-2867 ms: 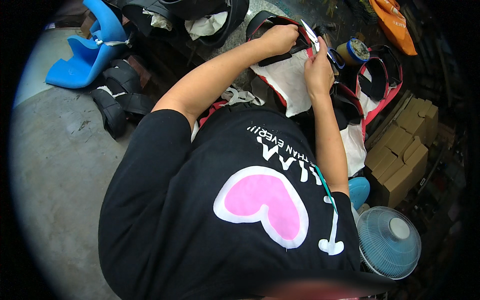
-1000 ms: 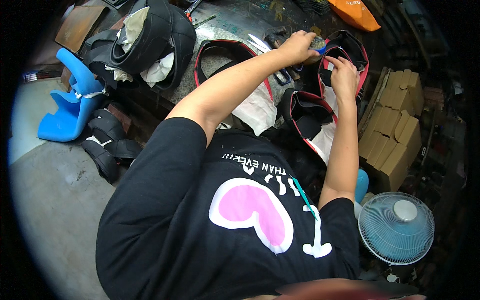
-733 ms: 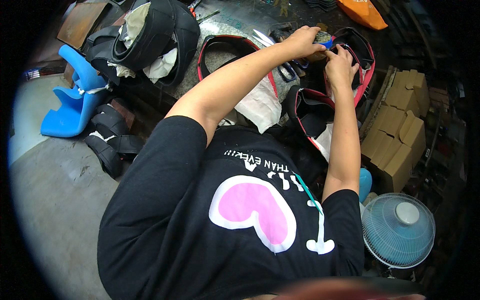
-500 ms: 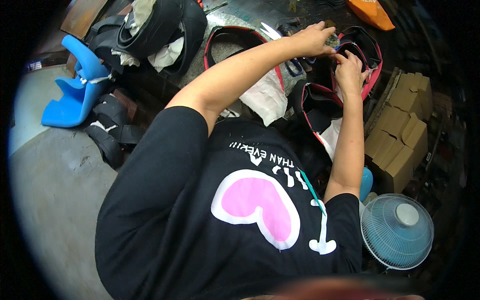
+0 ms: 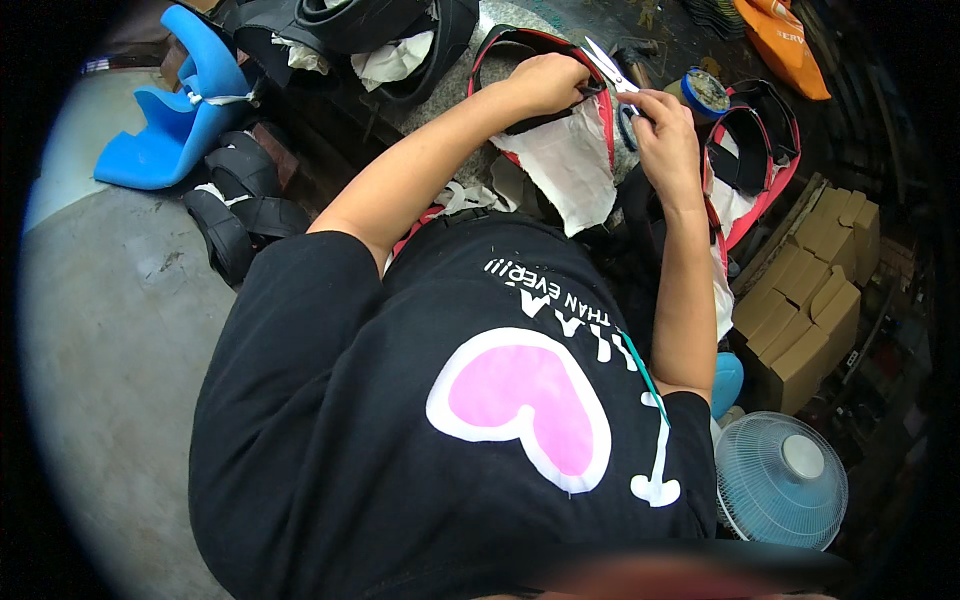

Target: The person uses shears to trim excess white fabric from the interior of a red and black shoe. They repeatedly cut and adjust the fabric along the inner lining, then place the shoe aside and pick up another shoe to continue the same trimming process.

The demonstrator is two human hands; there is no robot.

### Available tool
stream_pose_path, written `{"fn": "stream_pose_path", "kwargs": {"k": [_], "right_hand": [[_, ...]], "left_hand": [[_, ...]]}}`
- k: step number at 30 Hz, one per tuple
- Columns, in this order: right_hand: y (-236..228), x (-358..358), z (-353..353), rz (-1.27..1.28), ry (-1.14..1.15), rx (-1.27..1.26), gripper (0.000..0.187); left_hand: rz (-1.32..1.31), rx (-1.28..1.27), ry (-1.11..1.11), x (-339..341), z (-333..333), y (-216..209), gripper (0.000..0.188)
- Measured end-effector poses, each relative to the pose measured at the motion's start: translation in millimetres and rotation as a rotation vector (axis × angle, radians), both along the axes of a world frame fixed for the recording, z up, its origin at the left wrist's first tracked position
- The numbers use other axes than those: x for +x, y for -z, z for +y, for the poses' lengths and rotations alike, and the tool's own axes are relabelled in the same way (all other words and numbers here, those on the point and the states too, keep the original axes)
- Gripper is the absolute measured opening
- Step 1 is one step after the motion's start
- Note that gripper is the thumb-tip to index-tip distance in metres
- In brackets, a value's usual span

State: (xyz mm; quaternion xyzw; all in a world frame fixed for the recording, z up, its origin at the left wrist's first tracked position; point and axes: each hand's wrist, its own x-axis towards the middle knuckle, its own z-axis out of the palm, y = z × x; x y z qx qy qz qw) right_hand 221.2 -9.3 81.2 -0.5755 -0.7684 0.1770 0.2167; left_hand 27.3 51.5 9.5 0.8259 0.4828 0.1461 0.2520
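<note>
My left hand is closed with its fingers curled over the rim of a looped black piece with red edging. A white cloth flap hangs from that piece toward me. My right hand is closed at the handle end of a pair of scissors, whose bright blades point away and to the left, close to the red edge. Part of the handle is hidden by my fingers. Another black looped piece with red edging rests to the right of my right hand.
A round container with a blue rim stands beyond my right hand. Rolled black strips and a blue curved piece are at left. Cardboard boxes and a fan are at right; an orange bag lies far right.
Both hands were together at the red-edged piece on the right. My left hand has moved left onto the other piece; my right hand has come to the scissors. The view has shifted.
</note>
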Motion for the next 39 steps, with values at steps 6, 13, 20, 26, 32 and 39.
{"fn": "stream_pose_path", "kwargs": {"k": [6,13,20,26,32,39], "right_hand": [[34,-12,11,-0.188,-0.025,0.049,0.036],[46,-29,19,-0.517,-0.101,0.181,0.042],[31,-20,2,-0.666,-0.195,0.142,0.037],[30,-32,-10,-0.862,-0.177,0.186,0.038],[28,-30,-8,-0.855,-0.227,0.14,0.039],[22,-11,-1,-0.784,-0.06,0.263,0.049]], "left_hand": [[-0.255,-0.45,-0.159,-6,21,22,0.02],[-0.548,-0.688,-0.249,-12,22,32,0.018],[-0.52,-0.674,-0.264,-9,22,32,0.017],[-0.385,-0.513,-0.198,1,20,32,0.019],[-0.257,-0.317,-0.149,3,18,36,0.021],[-0.208,-0.121,-0.105,2,12,40,0.024]]}}
